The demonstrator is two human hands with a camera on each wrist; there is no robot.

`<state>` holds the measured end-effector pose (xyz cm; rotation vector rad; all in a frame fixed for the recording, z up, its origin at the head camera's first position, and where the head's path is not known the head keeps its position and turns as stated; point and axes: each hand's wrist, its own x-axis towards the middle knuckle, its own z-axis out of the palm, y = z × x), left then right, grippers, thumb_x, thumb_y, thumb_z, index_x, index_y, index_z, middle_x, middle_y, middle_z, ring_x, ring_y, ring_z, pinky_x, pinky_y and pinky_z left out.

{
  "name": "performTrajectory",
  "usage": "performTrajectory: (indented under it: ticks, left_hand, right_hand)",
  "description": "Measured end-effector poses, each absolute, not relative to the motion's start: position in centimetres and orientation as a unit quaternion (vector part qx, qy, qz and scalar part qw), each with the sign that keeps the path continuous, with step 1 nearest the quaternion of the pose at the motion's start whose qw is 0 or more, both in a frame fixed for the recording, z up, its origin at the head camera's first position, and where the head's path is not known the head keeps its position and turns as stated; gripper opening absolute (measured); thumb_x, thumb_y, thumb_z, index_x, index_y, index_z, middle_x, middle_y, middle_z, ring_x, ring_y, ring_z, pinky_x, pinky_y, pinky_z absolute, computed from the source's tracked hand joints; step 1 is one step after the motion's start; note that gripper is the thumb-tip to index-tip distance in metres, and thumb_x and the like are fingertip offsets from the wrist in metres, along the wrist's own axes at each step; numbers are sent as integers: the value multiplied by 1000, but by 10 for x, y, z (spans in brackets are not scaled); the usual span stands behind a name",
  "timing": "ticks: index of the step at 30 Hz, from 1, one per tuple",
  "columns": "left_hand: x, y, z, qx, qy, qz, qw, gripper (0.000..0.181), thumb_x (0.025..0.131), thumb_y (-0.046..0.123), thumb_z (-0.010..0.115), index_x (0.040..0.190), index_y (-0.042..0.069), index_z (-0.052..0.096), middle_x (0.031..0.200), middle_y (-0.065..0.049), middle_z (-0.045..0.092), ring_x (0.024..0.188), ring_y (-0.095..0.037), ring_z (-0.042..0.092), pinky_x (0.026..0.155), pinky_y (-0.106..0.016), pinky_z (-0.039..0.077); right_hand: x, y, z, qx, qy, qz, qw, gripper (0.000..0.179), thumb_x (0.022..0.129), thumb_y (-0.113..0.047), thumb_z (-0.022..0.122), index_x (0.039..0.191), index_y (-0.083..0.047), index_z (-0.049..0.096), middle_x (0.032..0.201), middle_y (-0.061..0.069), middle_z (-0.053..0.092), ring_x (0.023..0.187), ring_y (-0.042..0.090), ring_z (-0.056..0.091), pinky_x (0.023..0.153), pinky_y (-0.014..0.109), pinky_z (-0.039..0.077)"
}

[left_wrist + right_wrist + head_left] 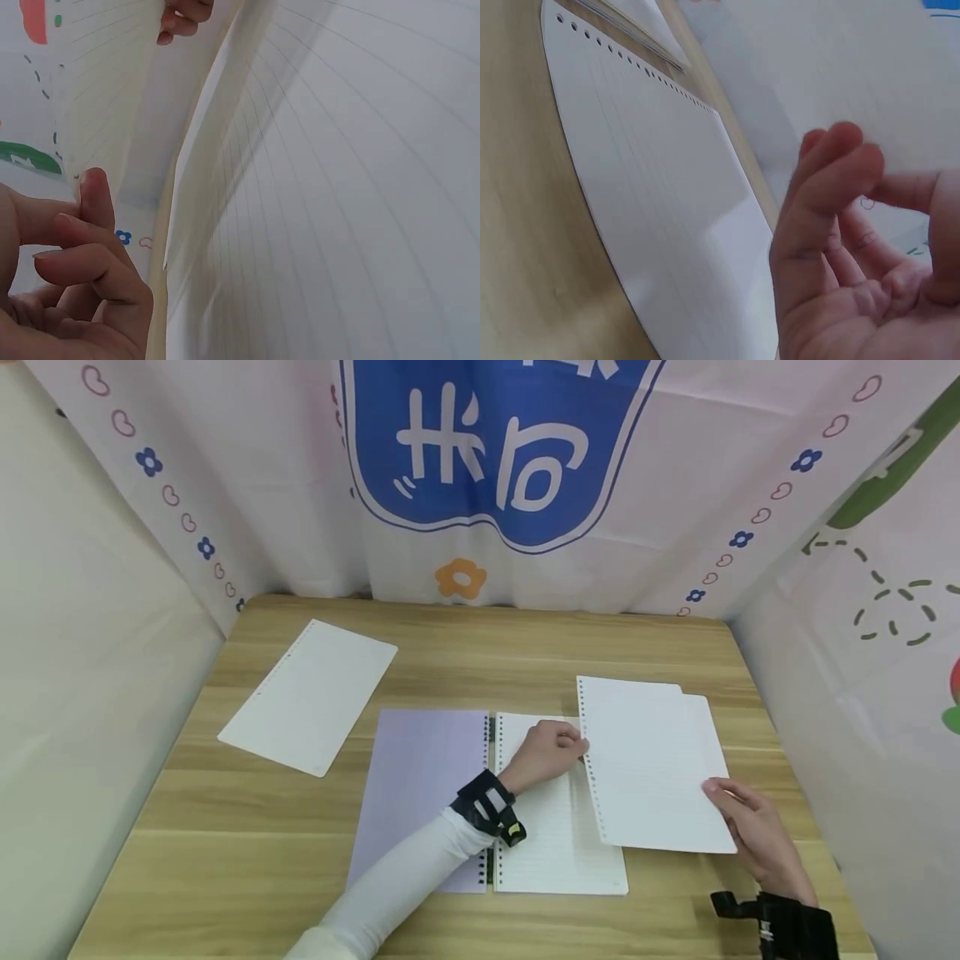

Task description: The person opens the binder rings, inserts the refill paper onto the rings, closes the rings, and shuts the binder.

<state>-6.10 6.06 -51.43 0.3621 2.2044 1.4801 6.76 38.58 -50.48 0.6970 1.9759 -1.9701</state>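
White punched paper sheet [645,768] spans centre right of frame, pinched by fingers of the left hand [546,750] at its holed edge and the right hand [757,835] opposite, partly over an open lilac-covered ring notebook [420,777]; positioning seems in hand, the next move likely demanding level support.

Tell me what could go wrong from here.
The held sheet could crease or tear near its holes, since the left hand pinches that edge and the right hand grips the opposite side. It also overlaps the lower sheet, so it might drag that askew. The left wrist strap is over the notebook and could catch a page.
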Motion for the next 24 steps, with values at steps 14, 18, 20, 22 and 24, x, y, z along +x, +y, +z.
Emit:
performTrajectory:
  ticks: [14,18,20,22,24]
  left_hand:
    - [-46,14,-507,139,820,504,234,25,104,33,68,111,13,80,100,3,81,88,-10,69,78,-30,55]
    - [-41,1,-505,138,826,498,224,25,105,33,68,111,12,79,99,2,79,86,-10,69,76,-30,56]
    - [-38,-5,-504,133,828,498,223,27,105,33,67,115,10,77,101,0,79,89,-13,70,79,-32,57]
    - [-34,-11,-503,125,834,489,223,32,105,35,67,123,9,73,105,0,77,94,-14,70,82,-35,58]
    - [-30,-17,-503,115,843,476,223,40,105,38,66,132,9,68,110,-1,76,96,-15,69,83,-36,57]
  right_hand:
    - [57,346,-500,184,757,-608,152,26,107,-32,68,116,-7,74,63,-10,42,56,11,34,52,33,28]
    - [55,333,-501,197,756,-608,142,25,106,-32,70,112,-9,74,62,-11,43,55,7,35,51,28,31]
    - [56,326,-503,201,748,-617,139,23,105,-31,70,111,-9,74,60,-11,42,53,6,34,50,29,30]
    - [56,320,-505,201,745,-621,136,22,105,-30,71,110,-9,75,57,-11,40,50,6,33,49,28,29]
    - [57,314,-508,204,742,-625,132,22,105,-30,72,108,-8,76,57,-10,41,49,6,33,48,27,30]
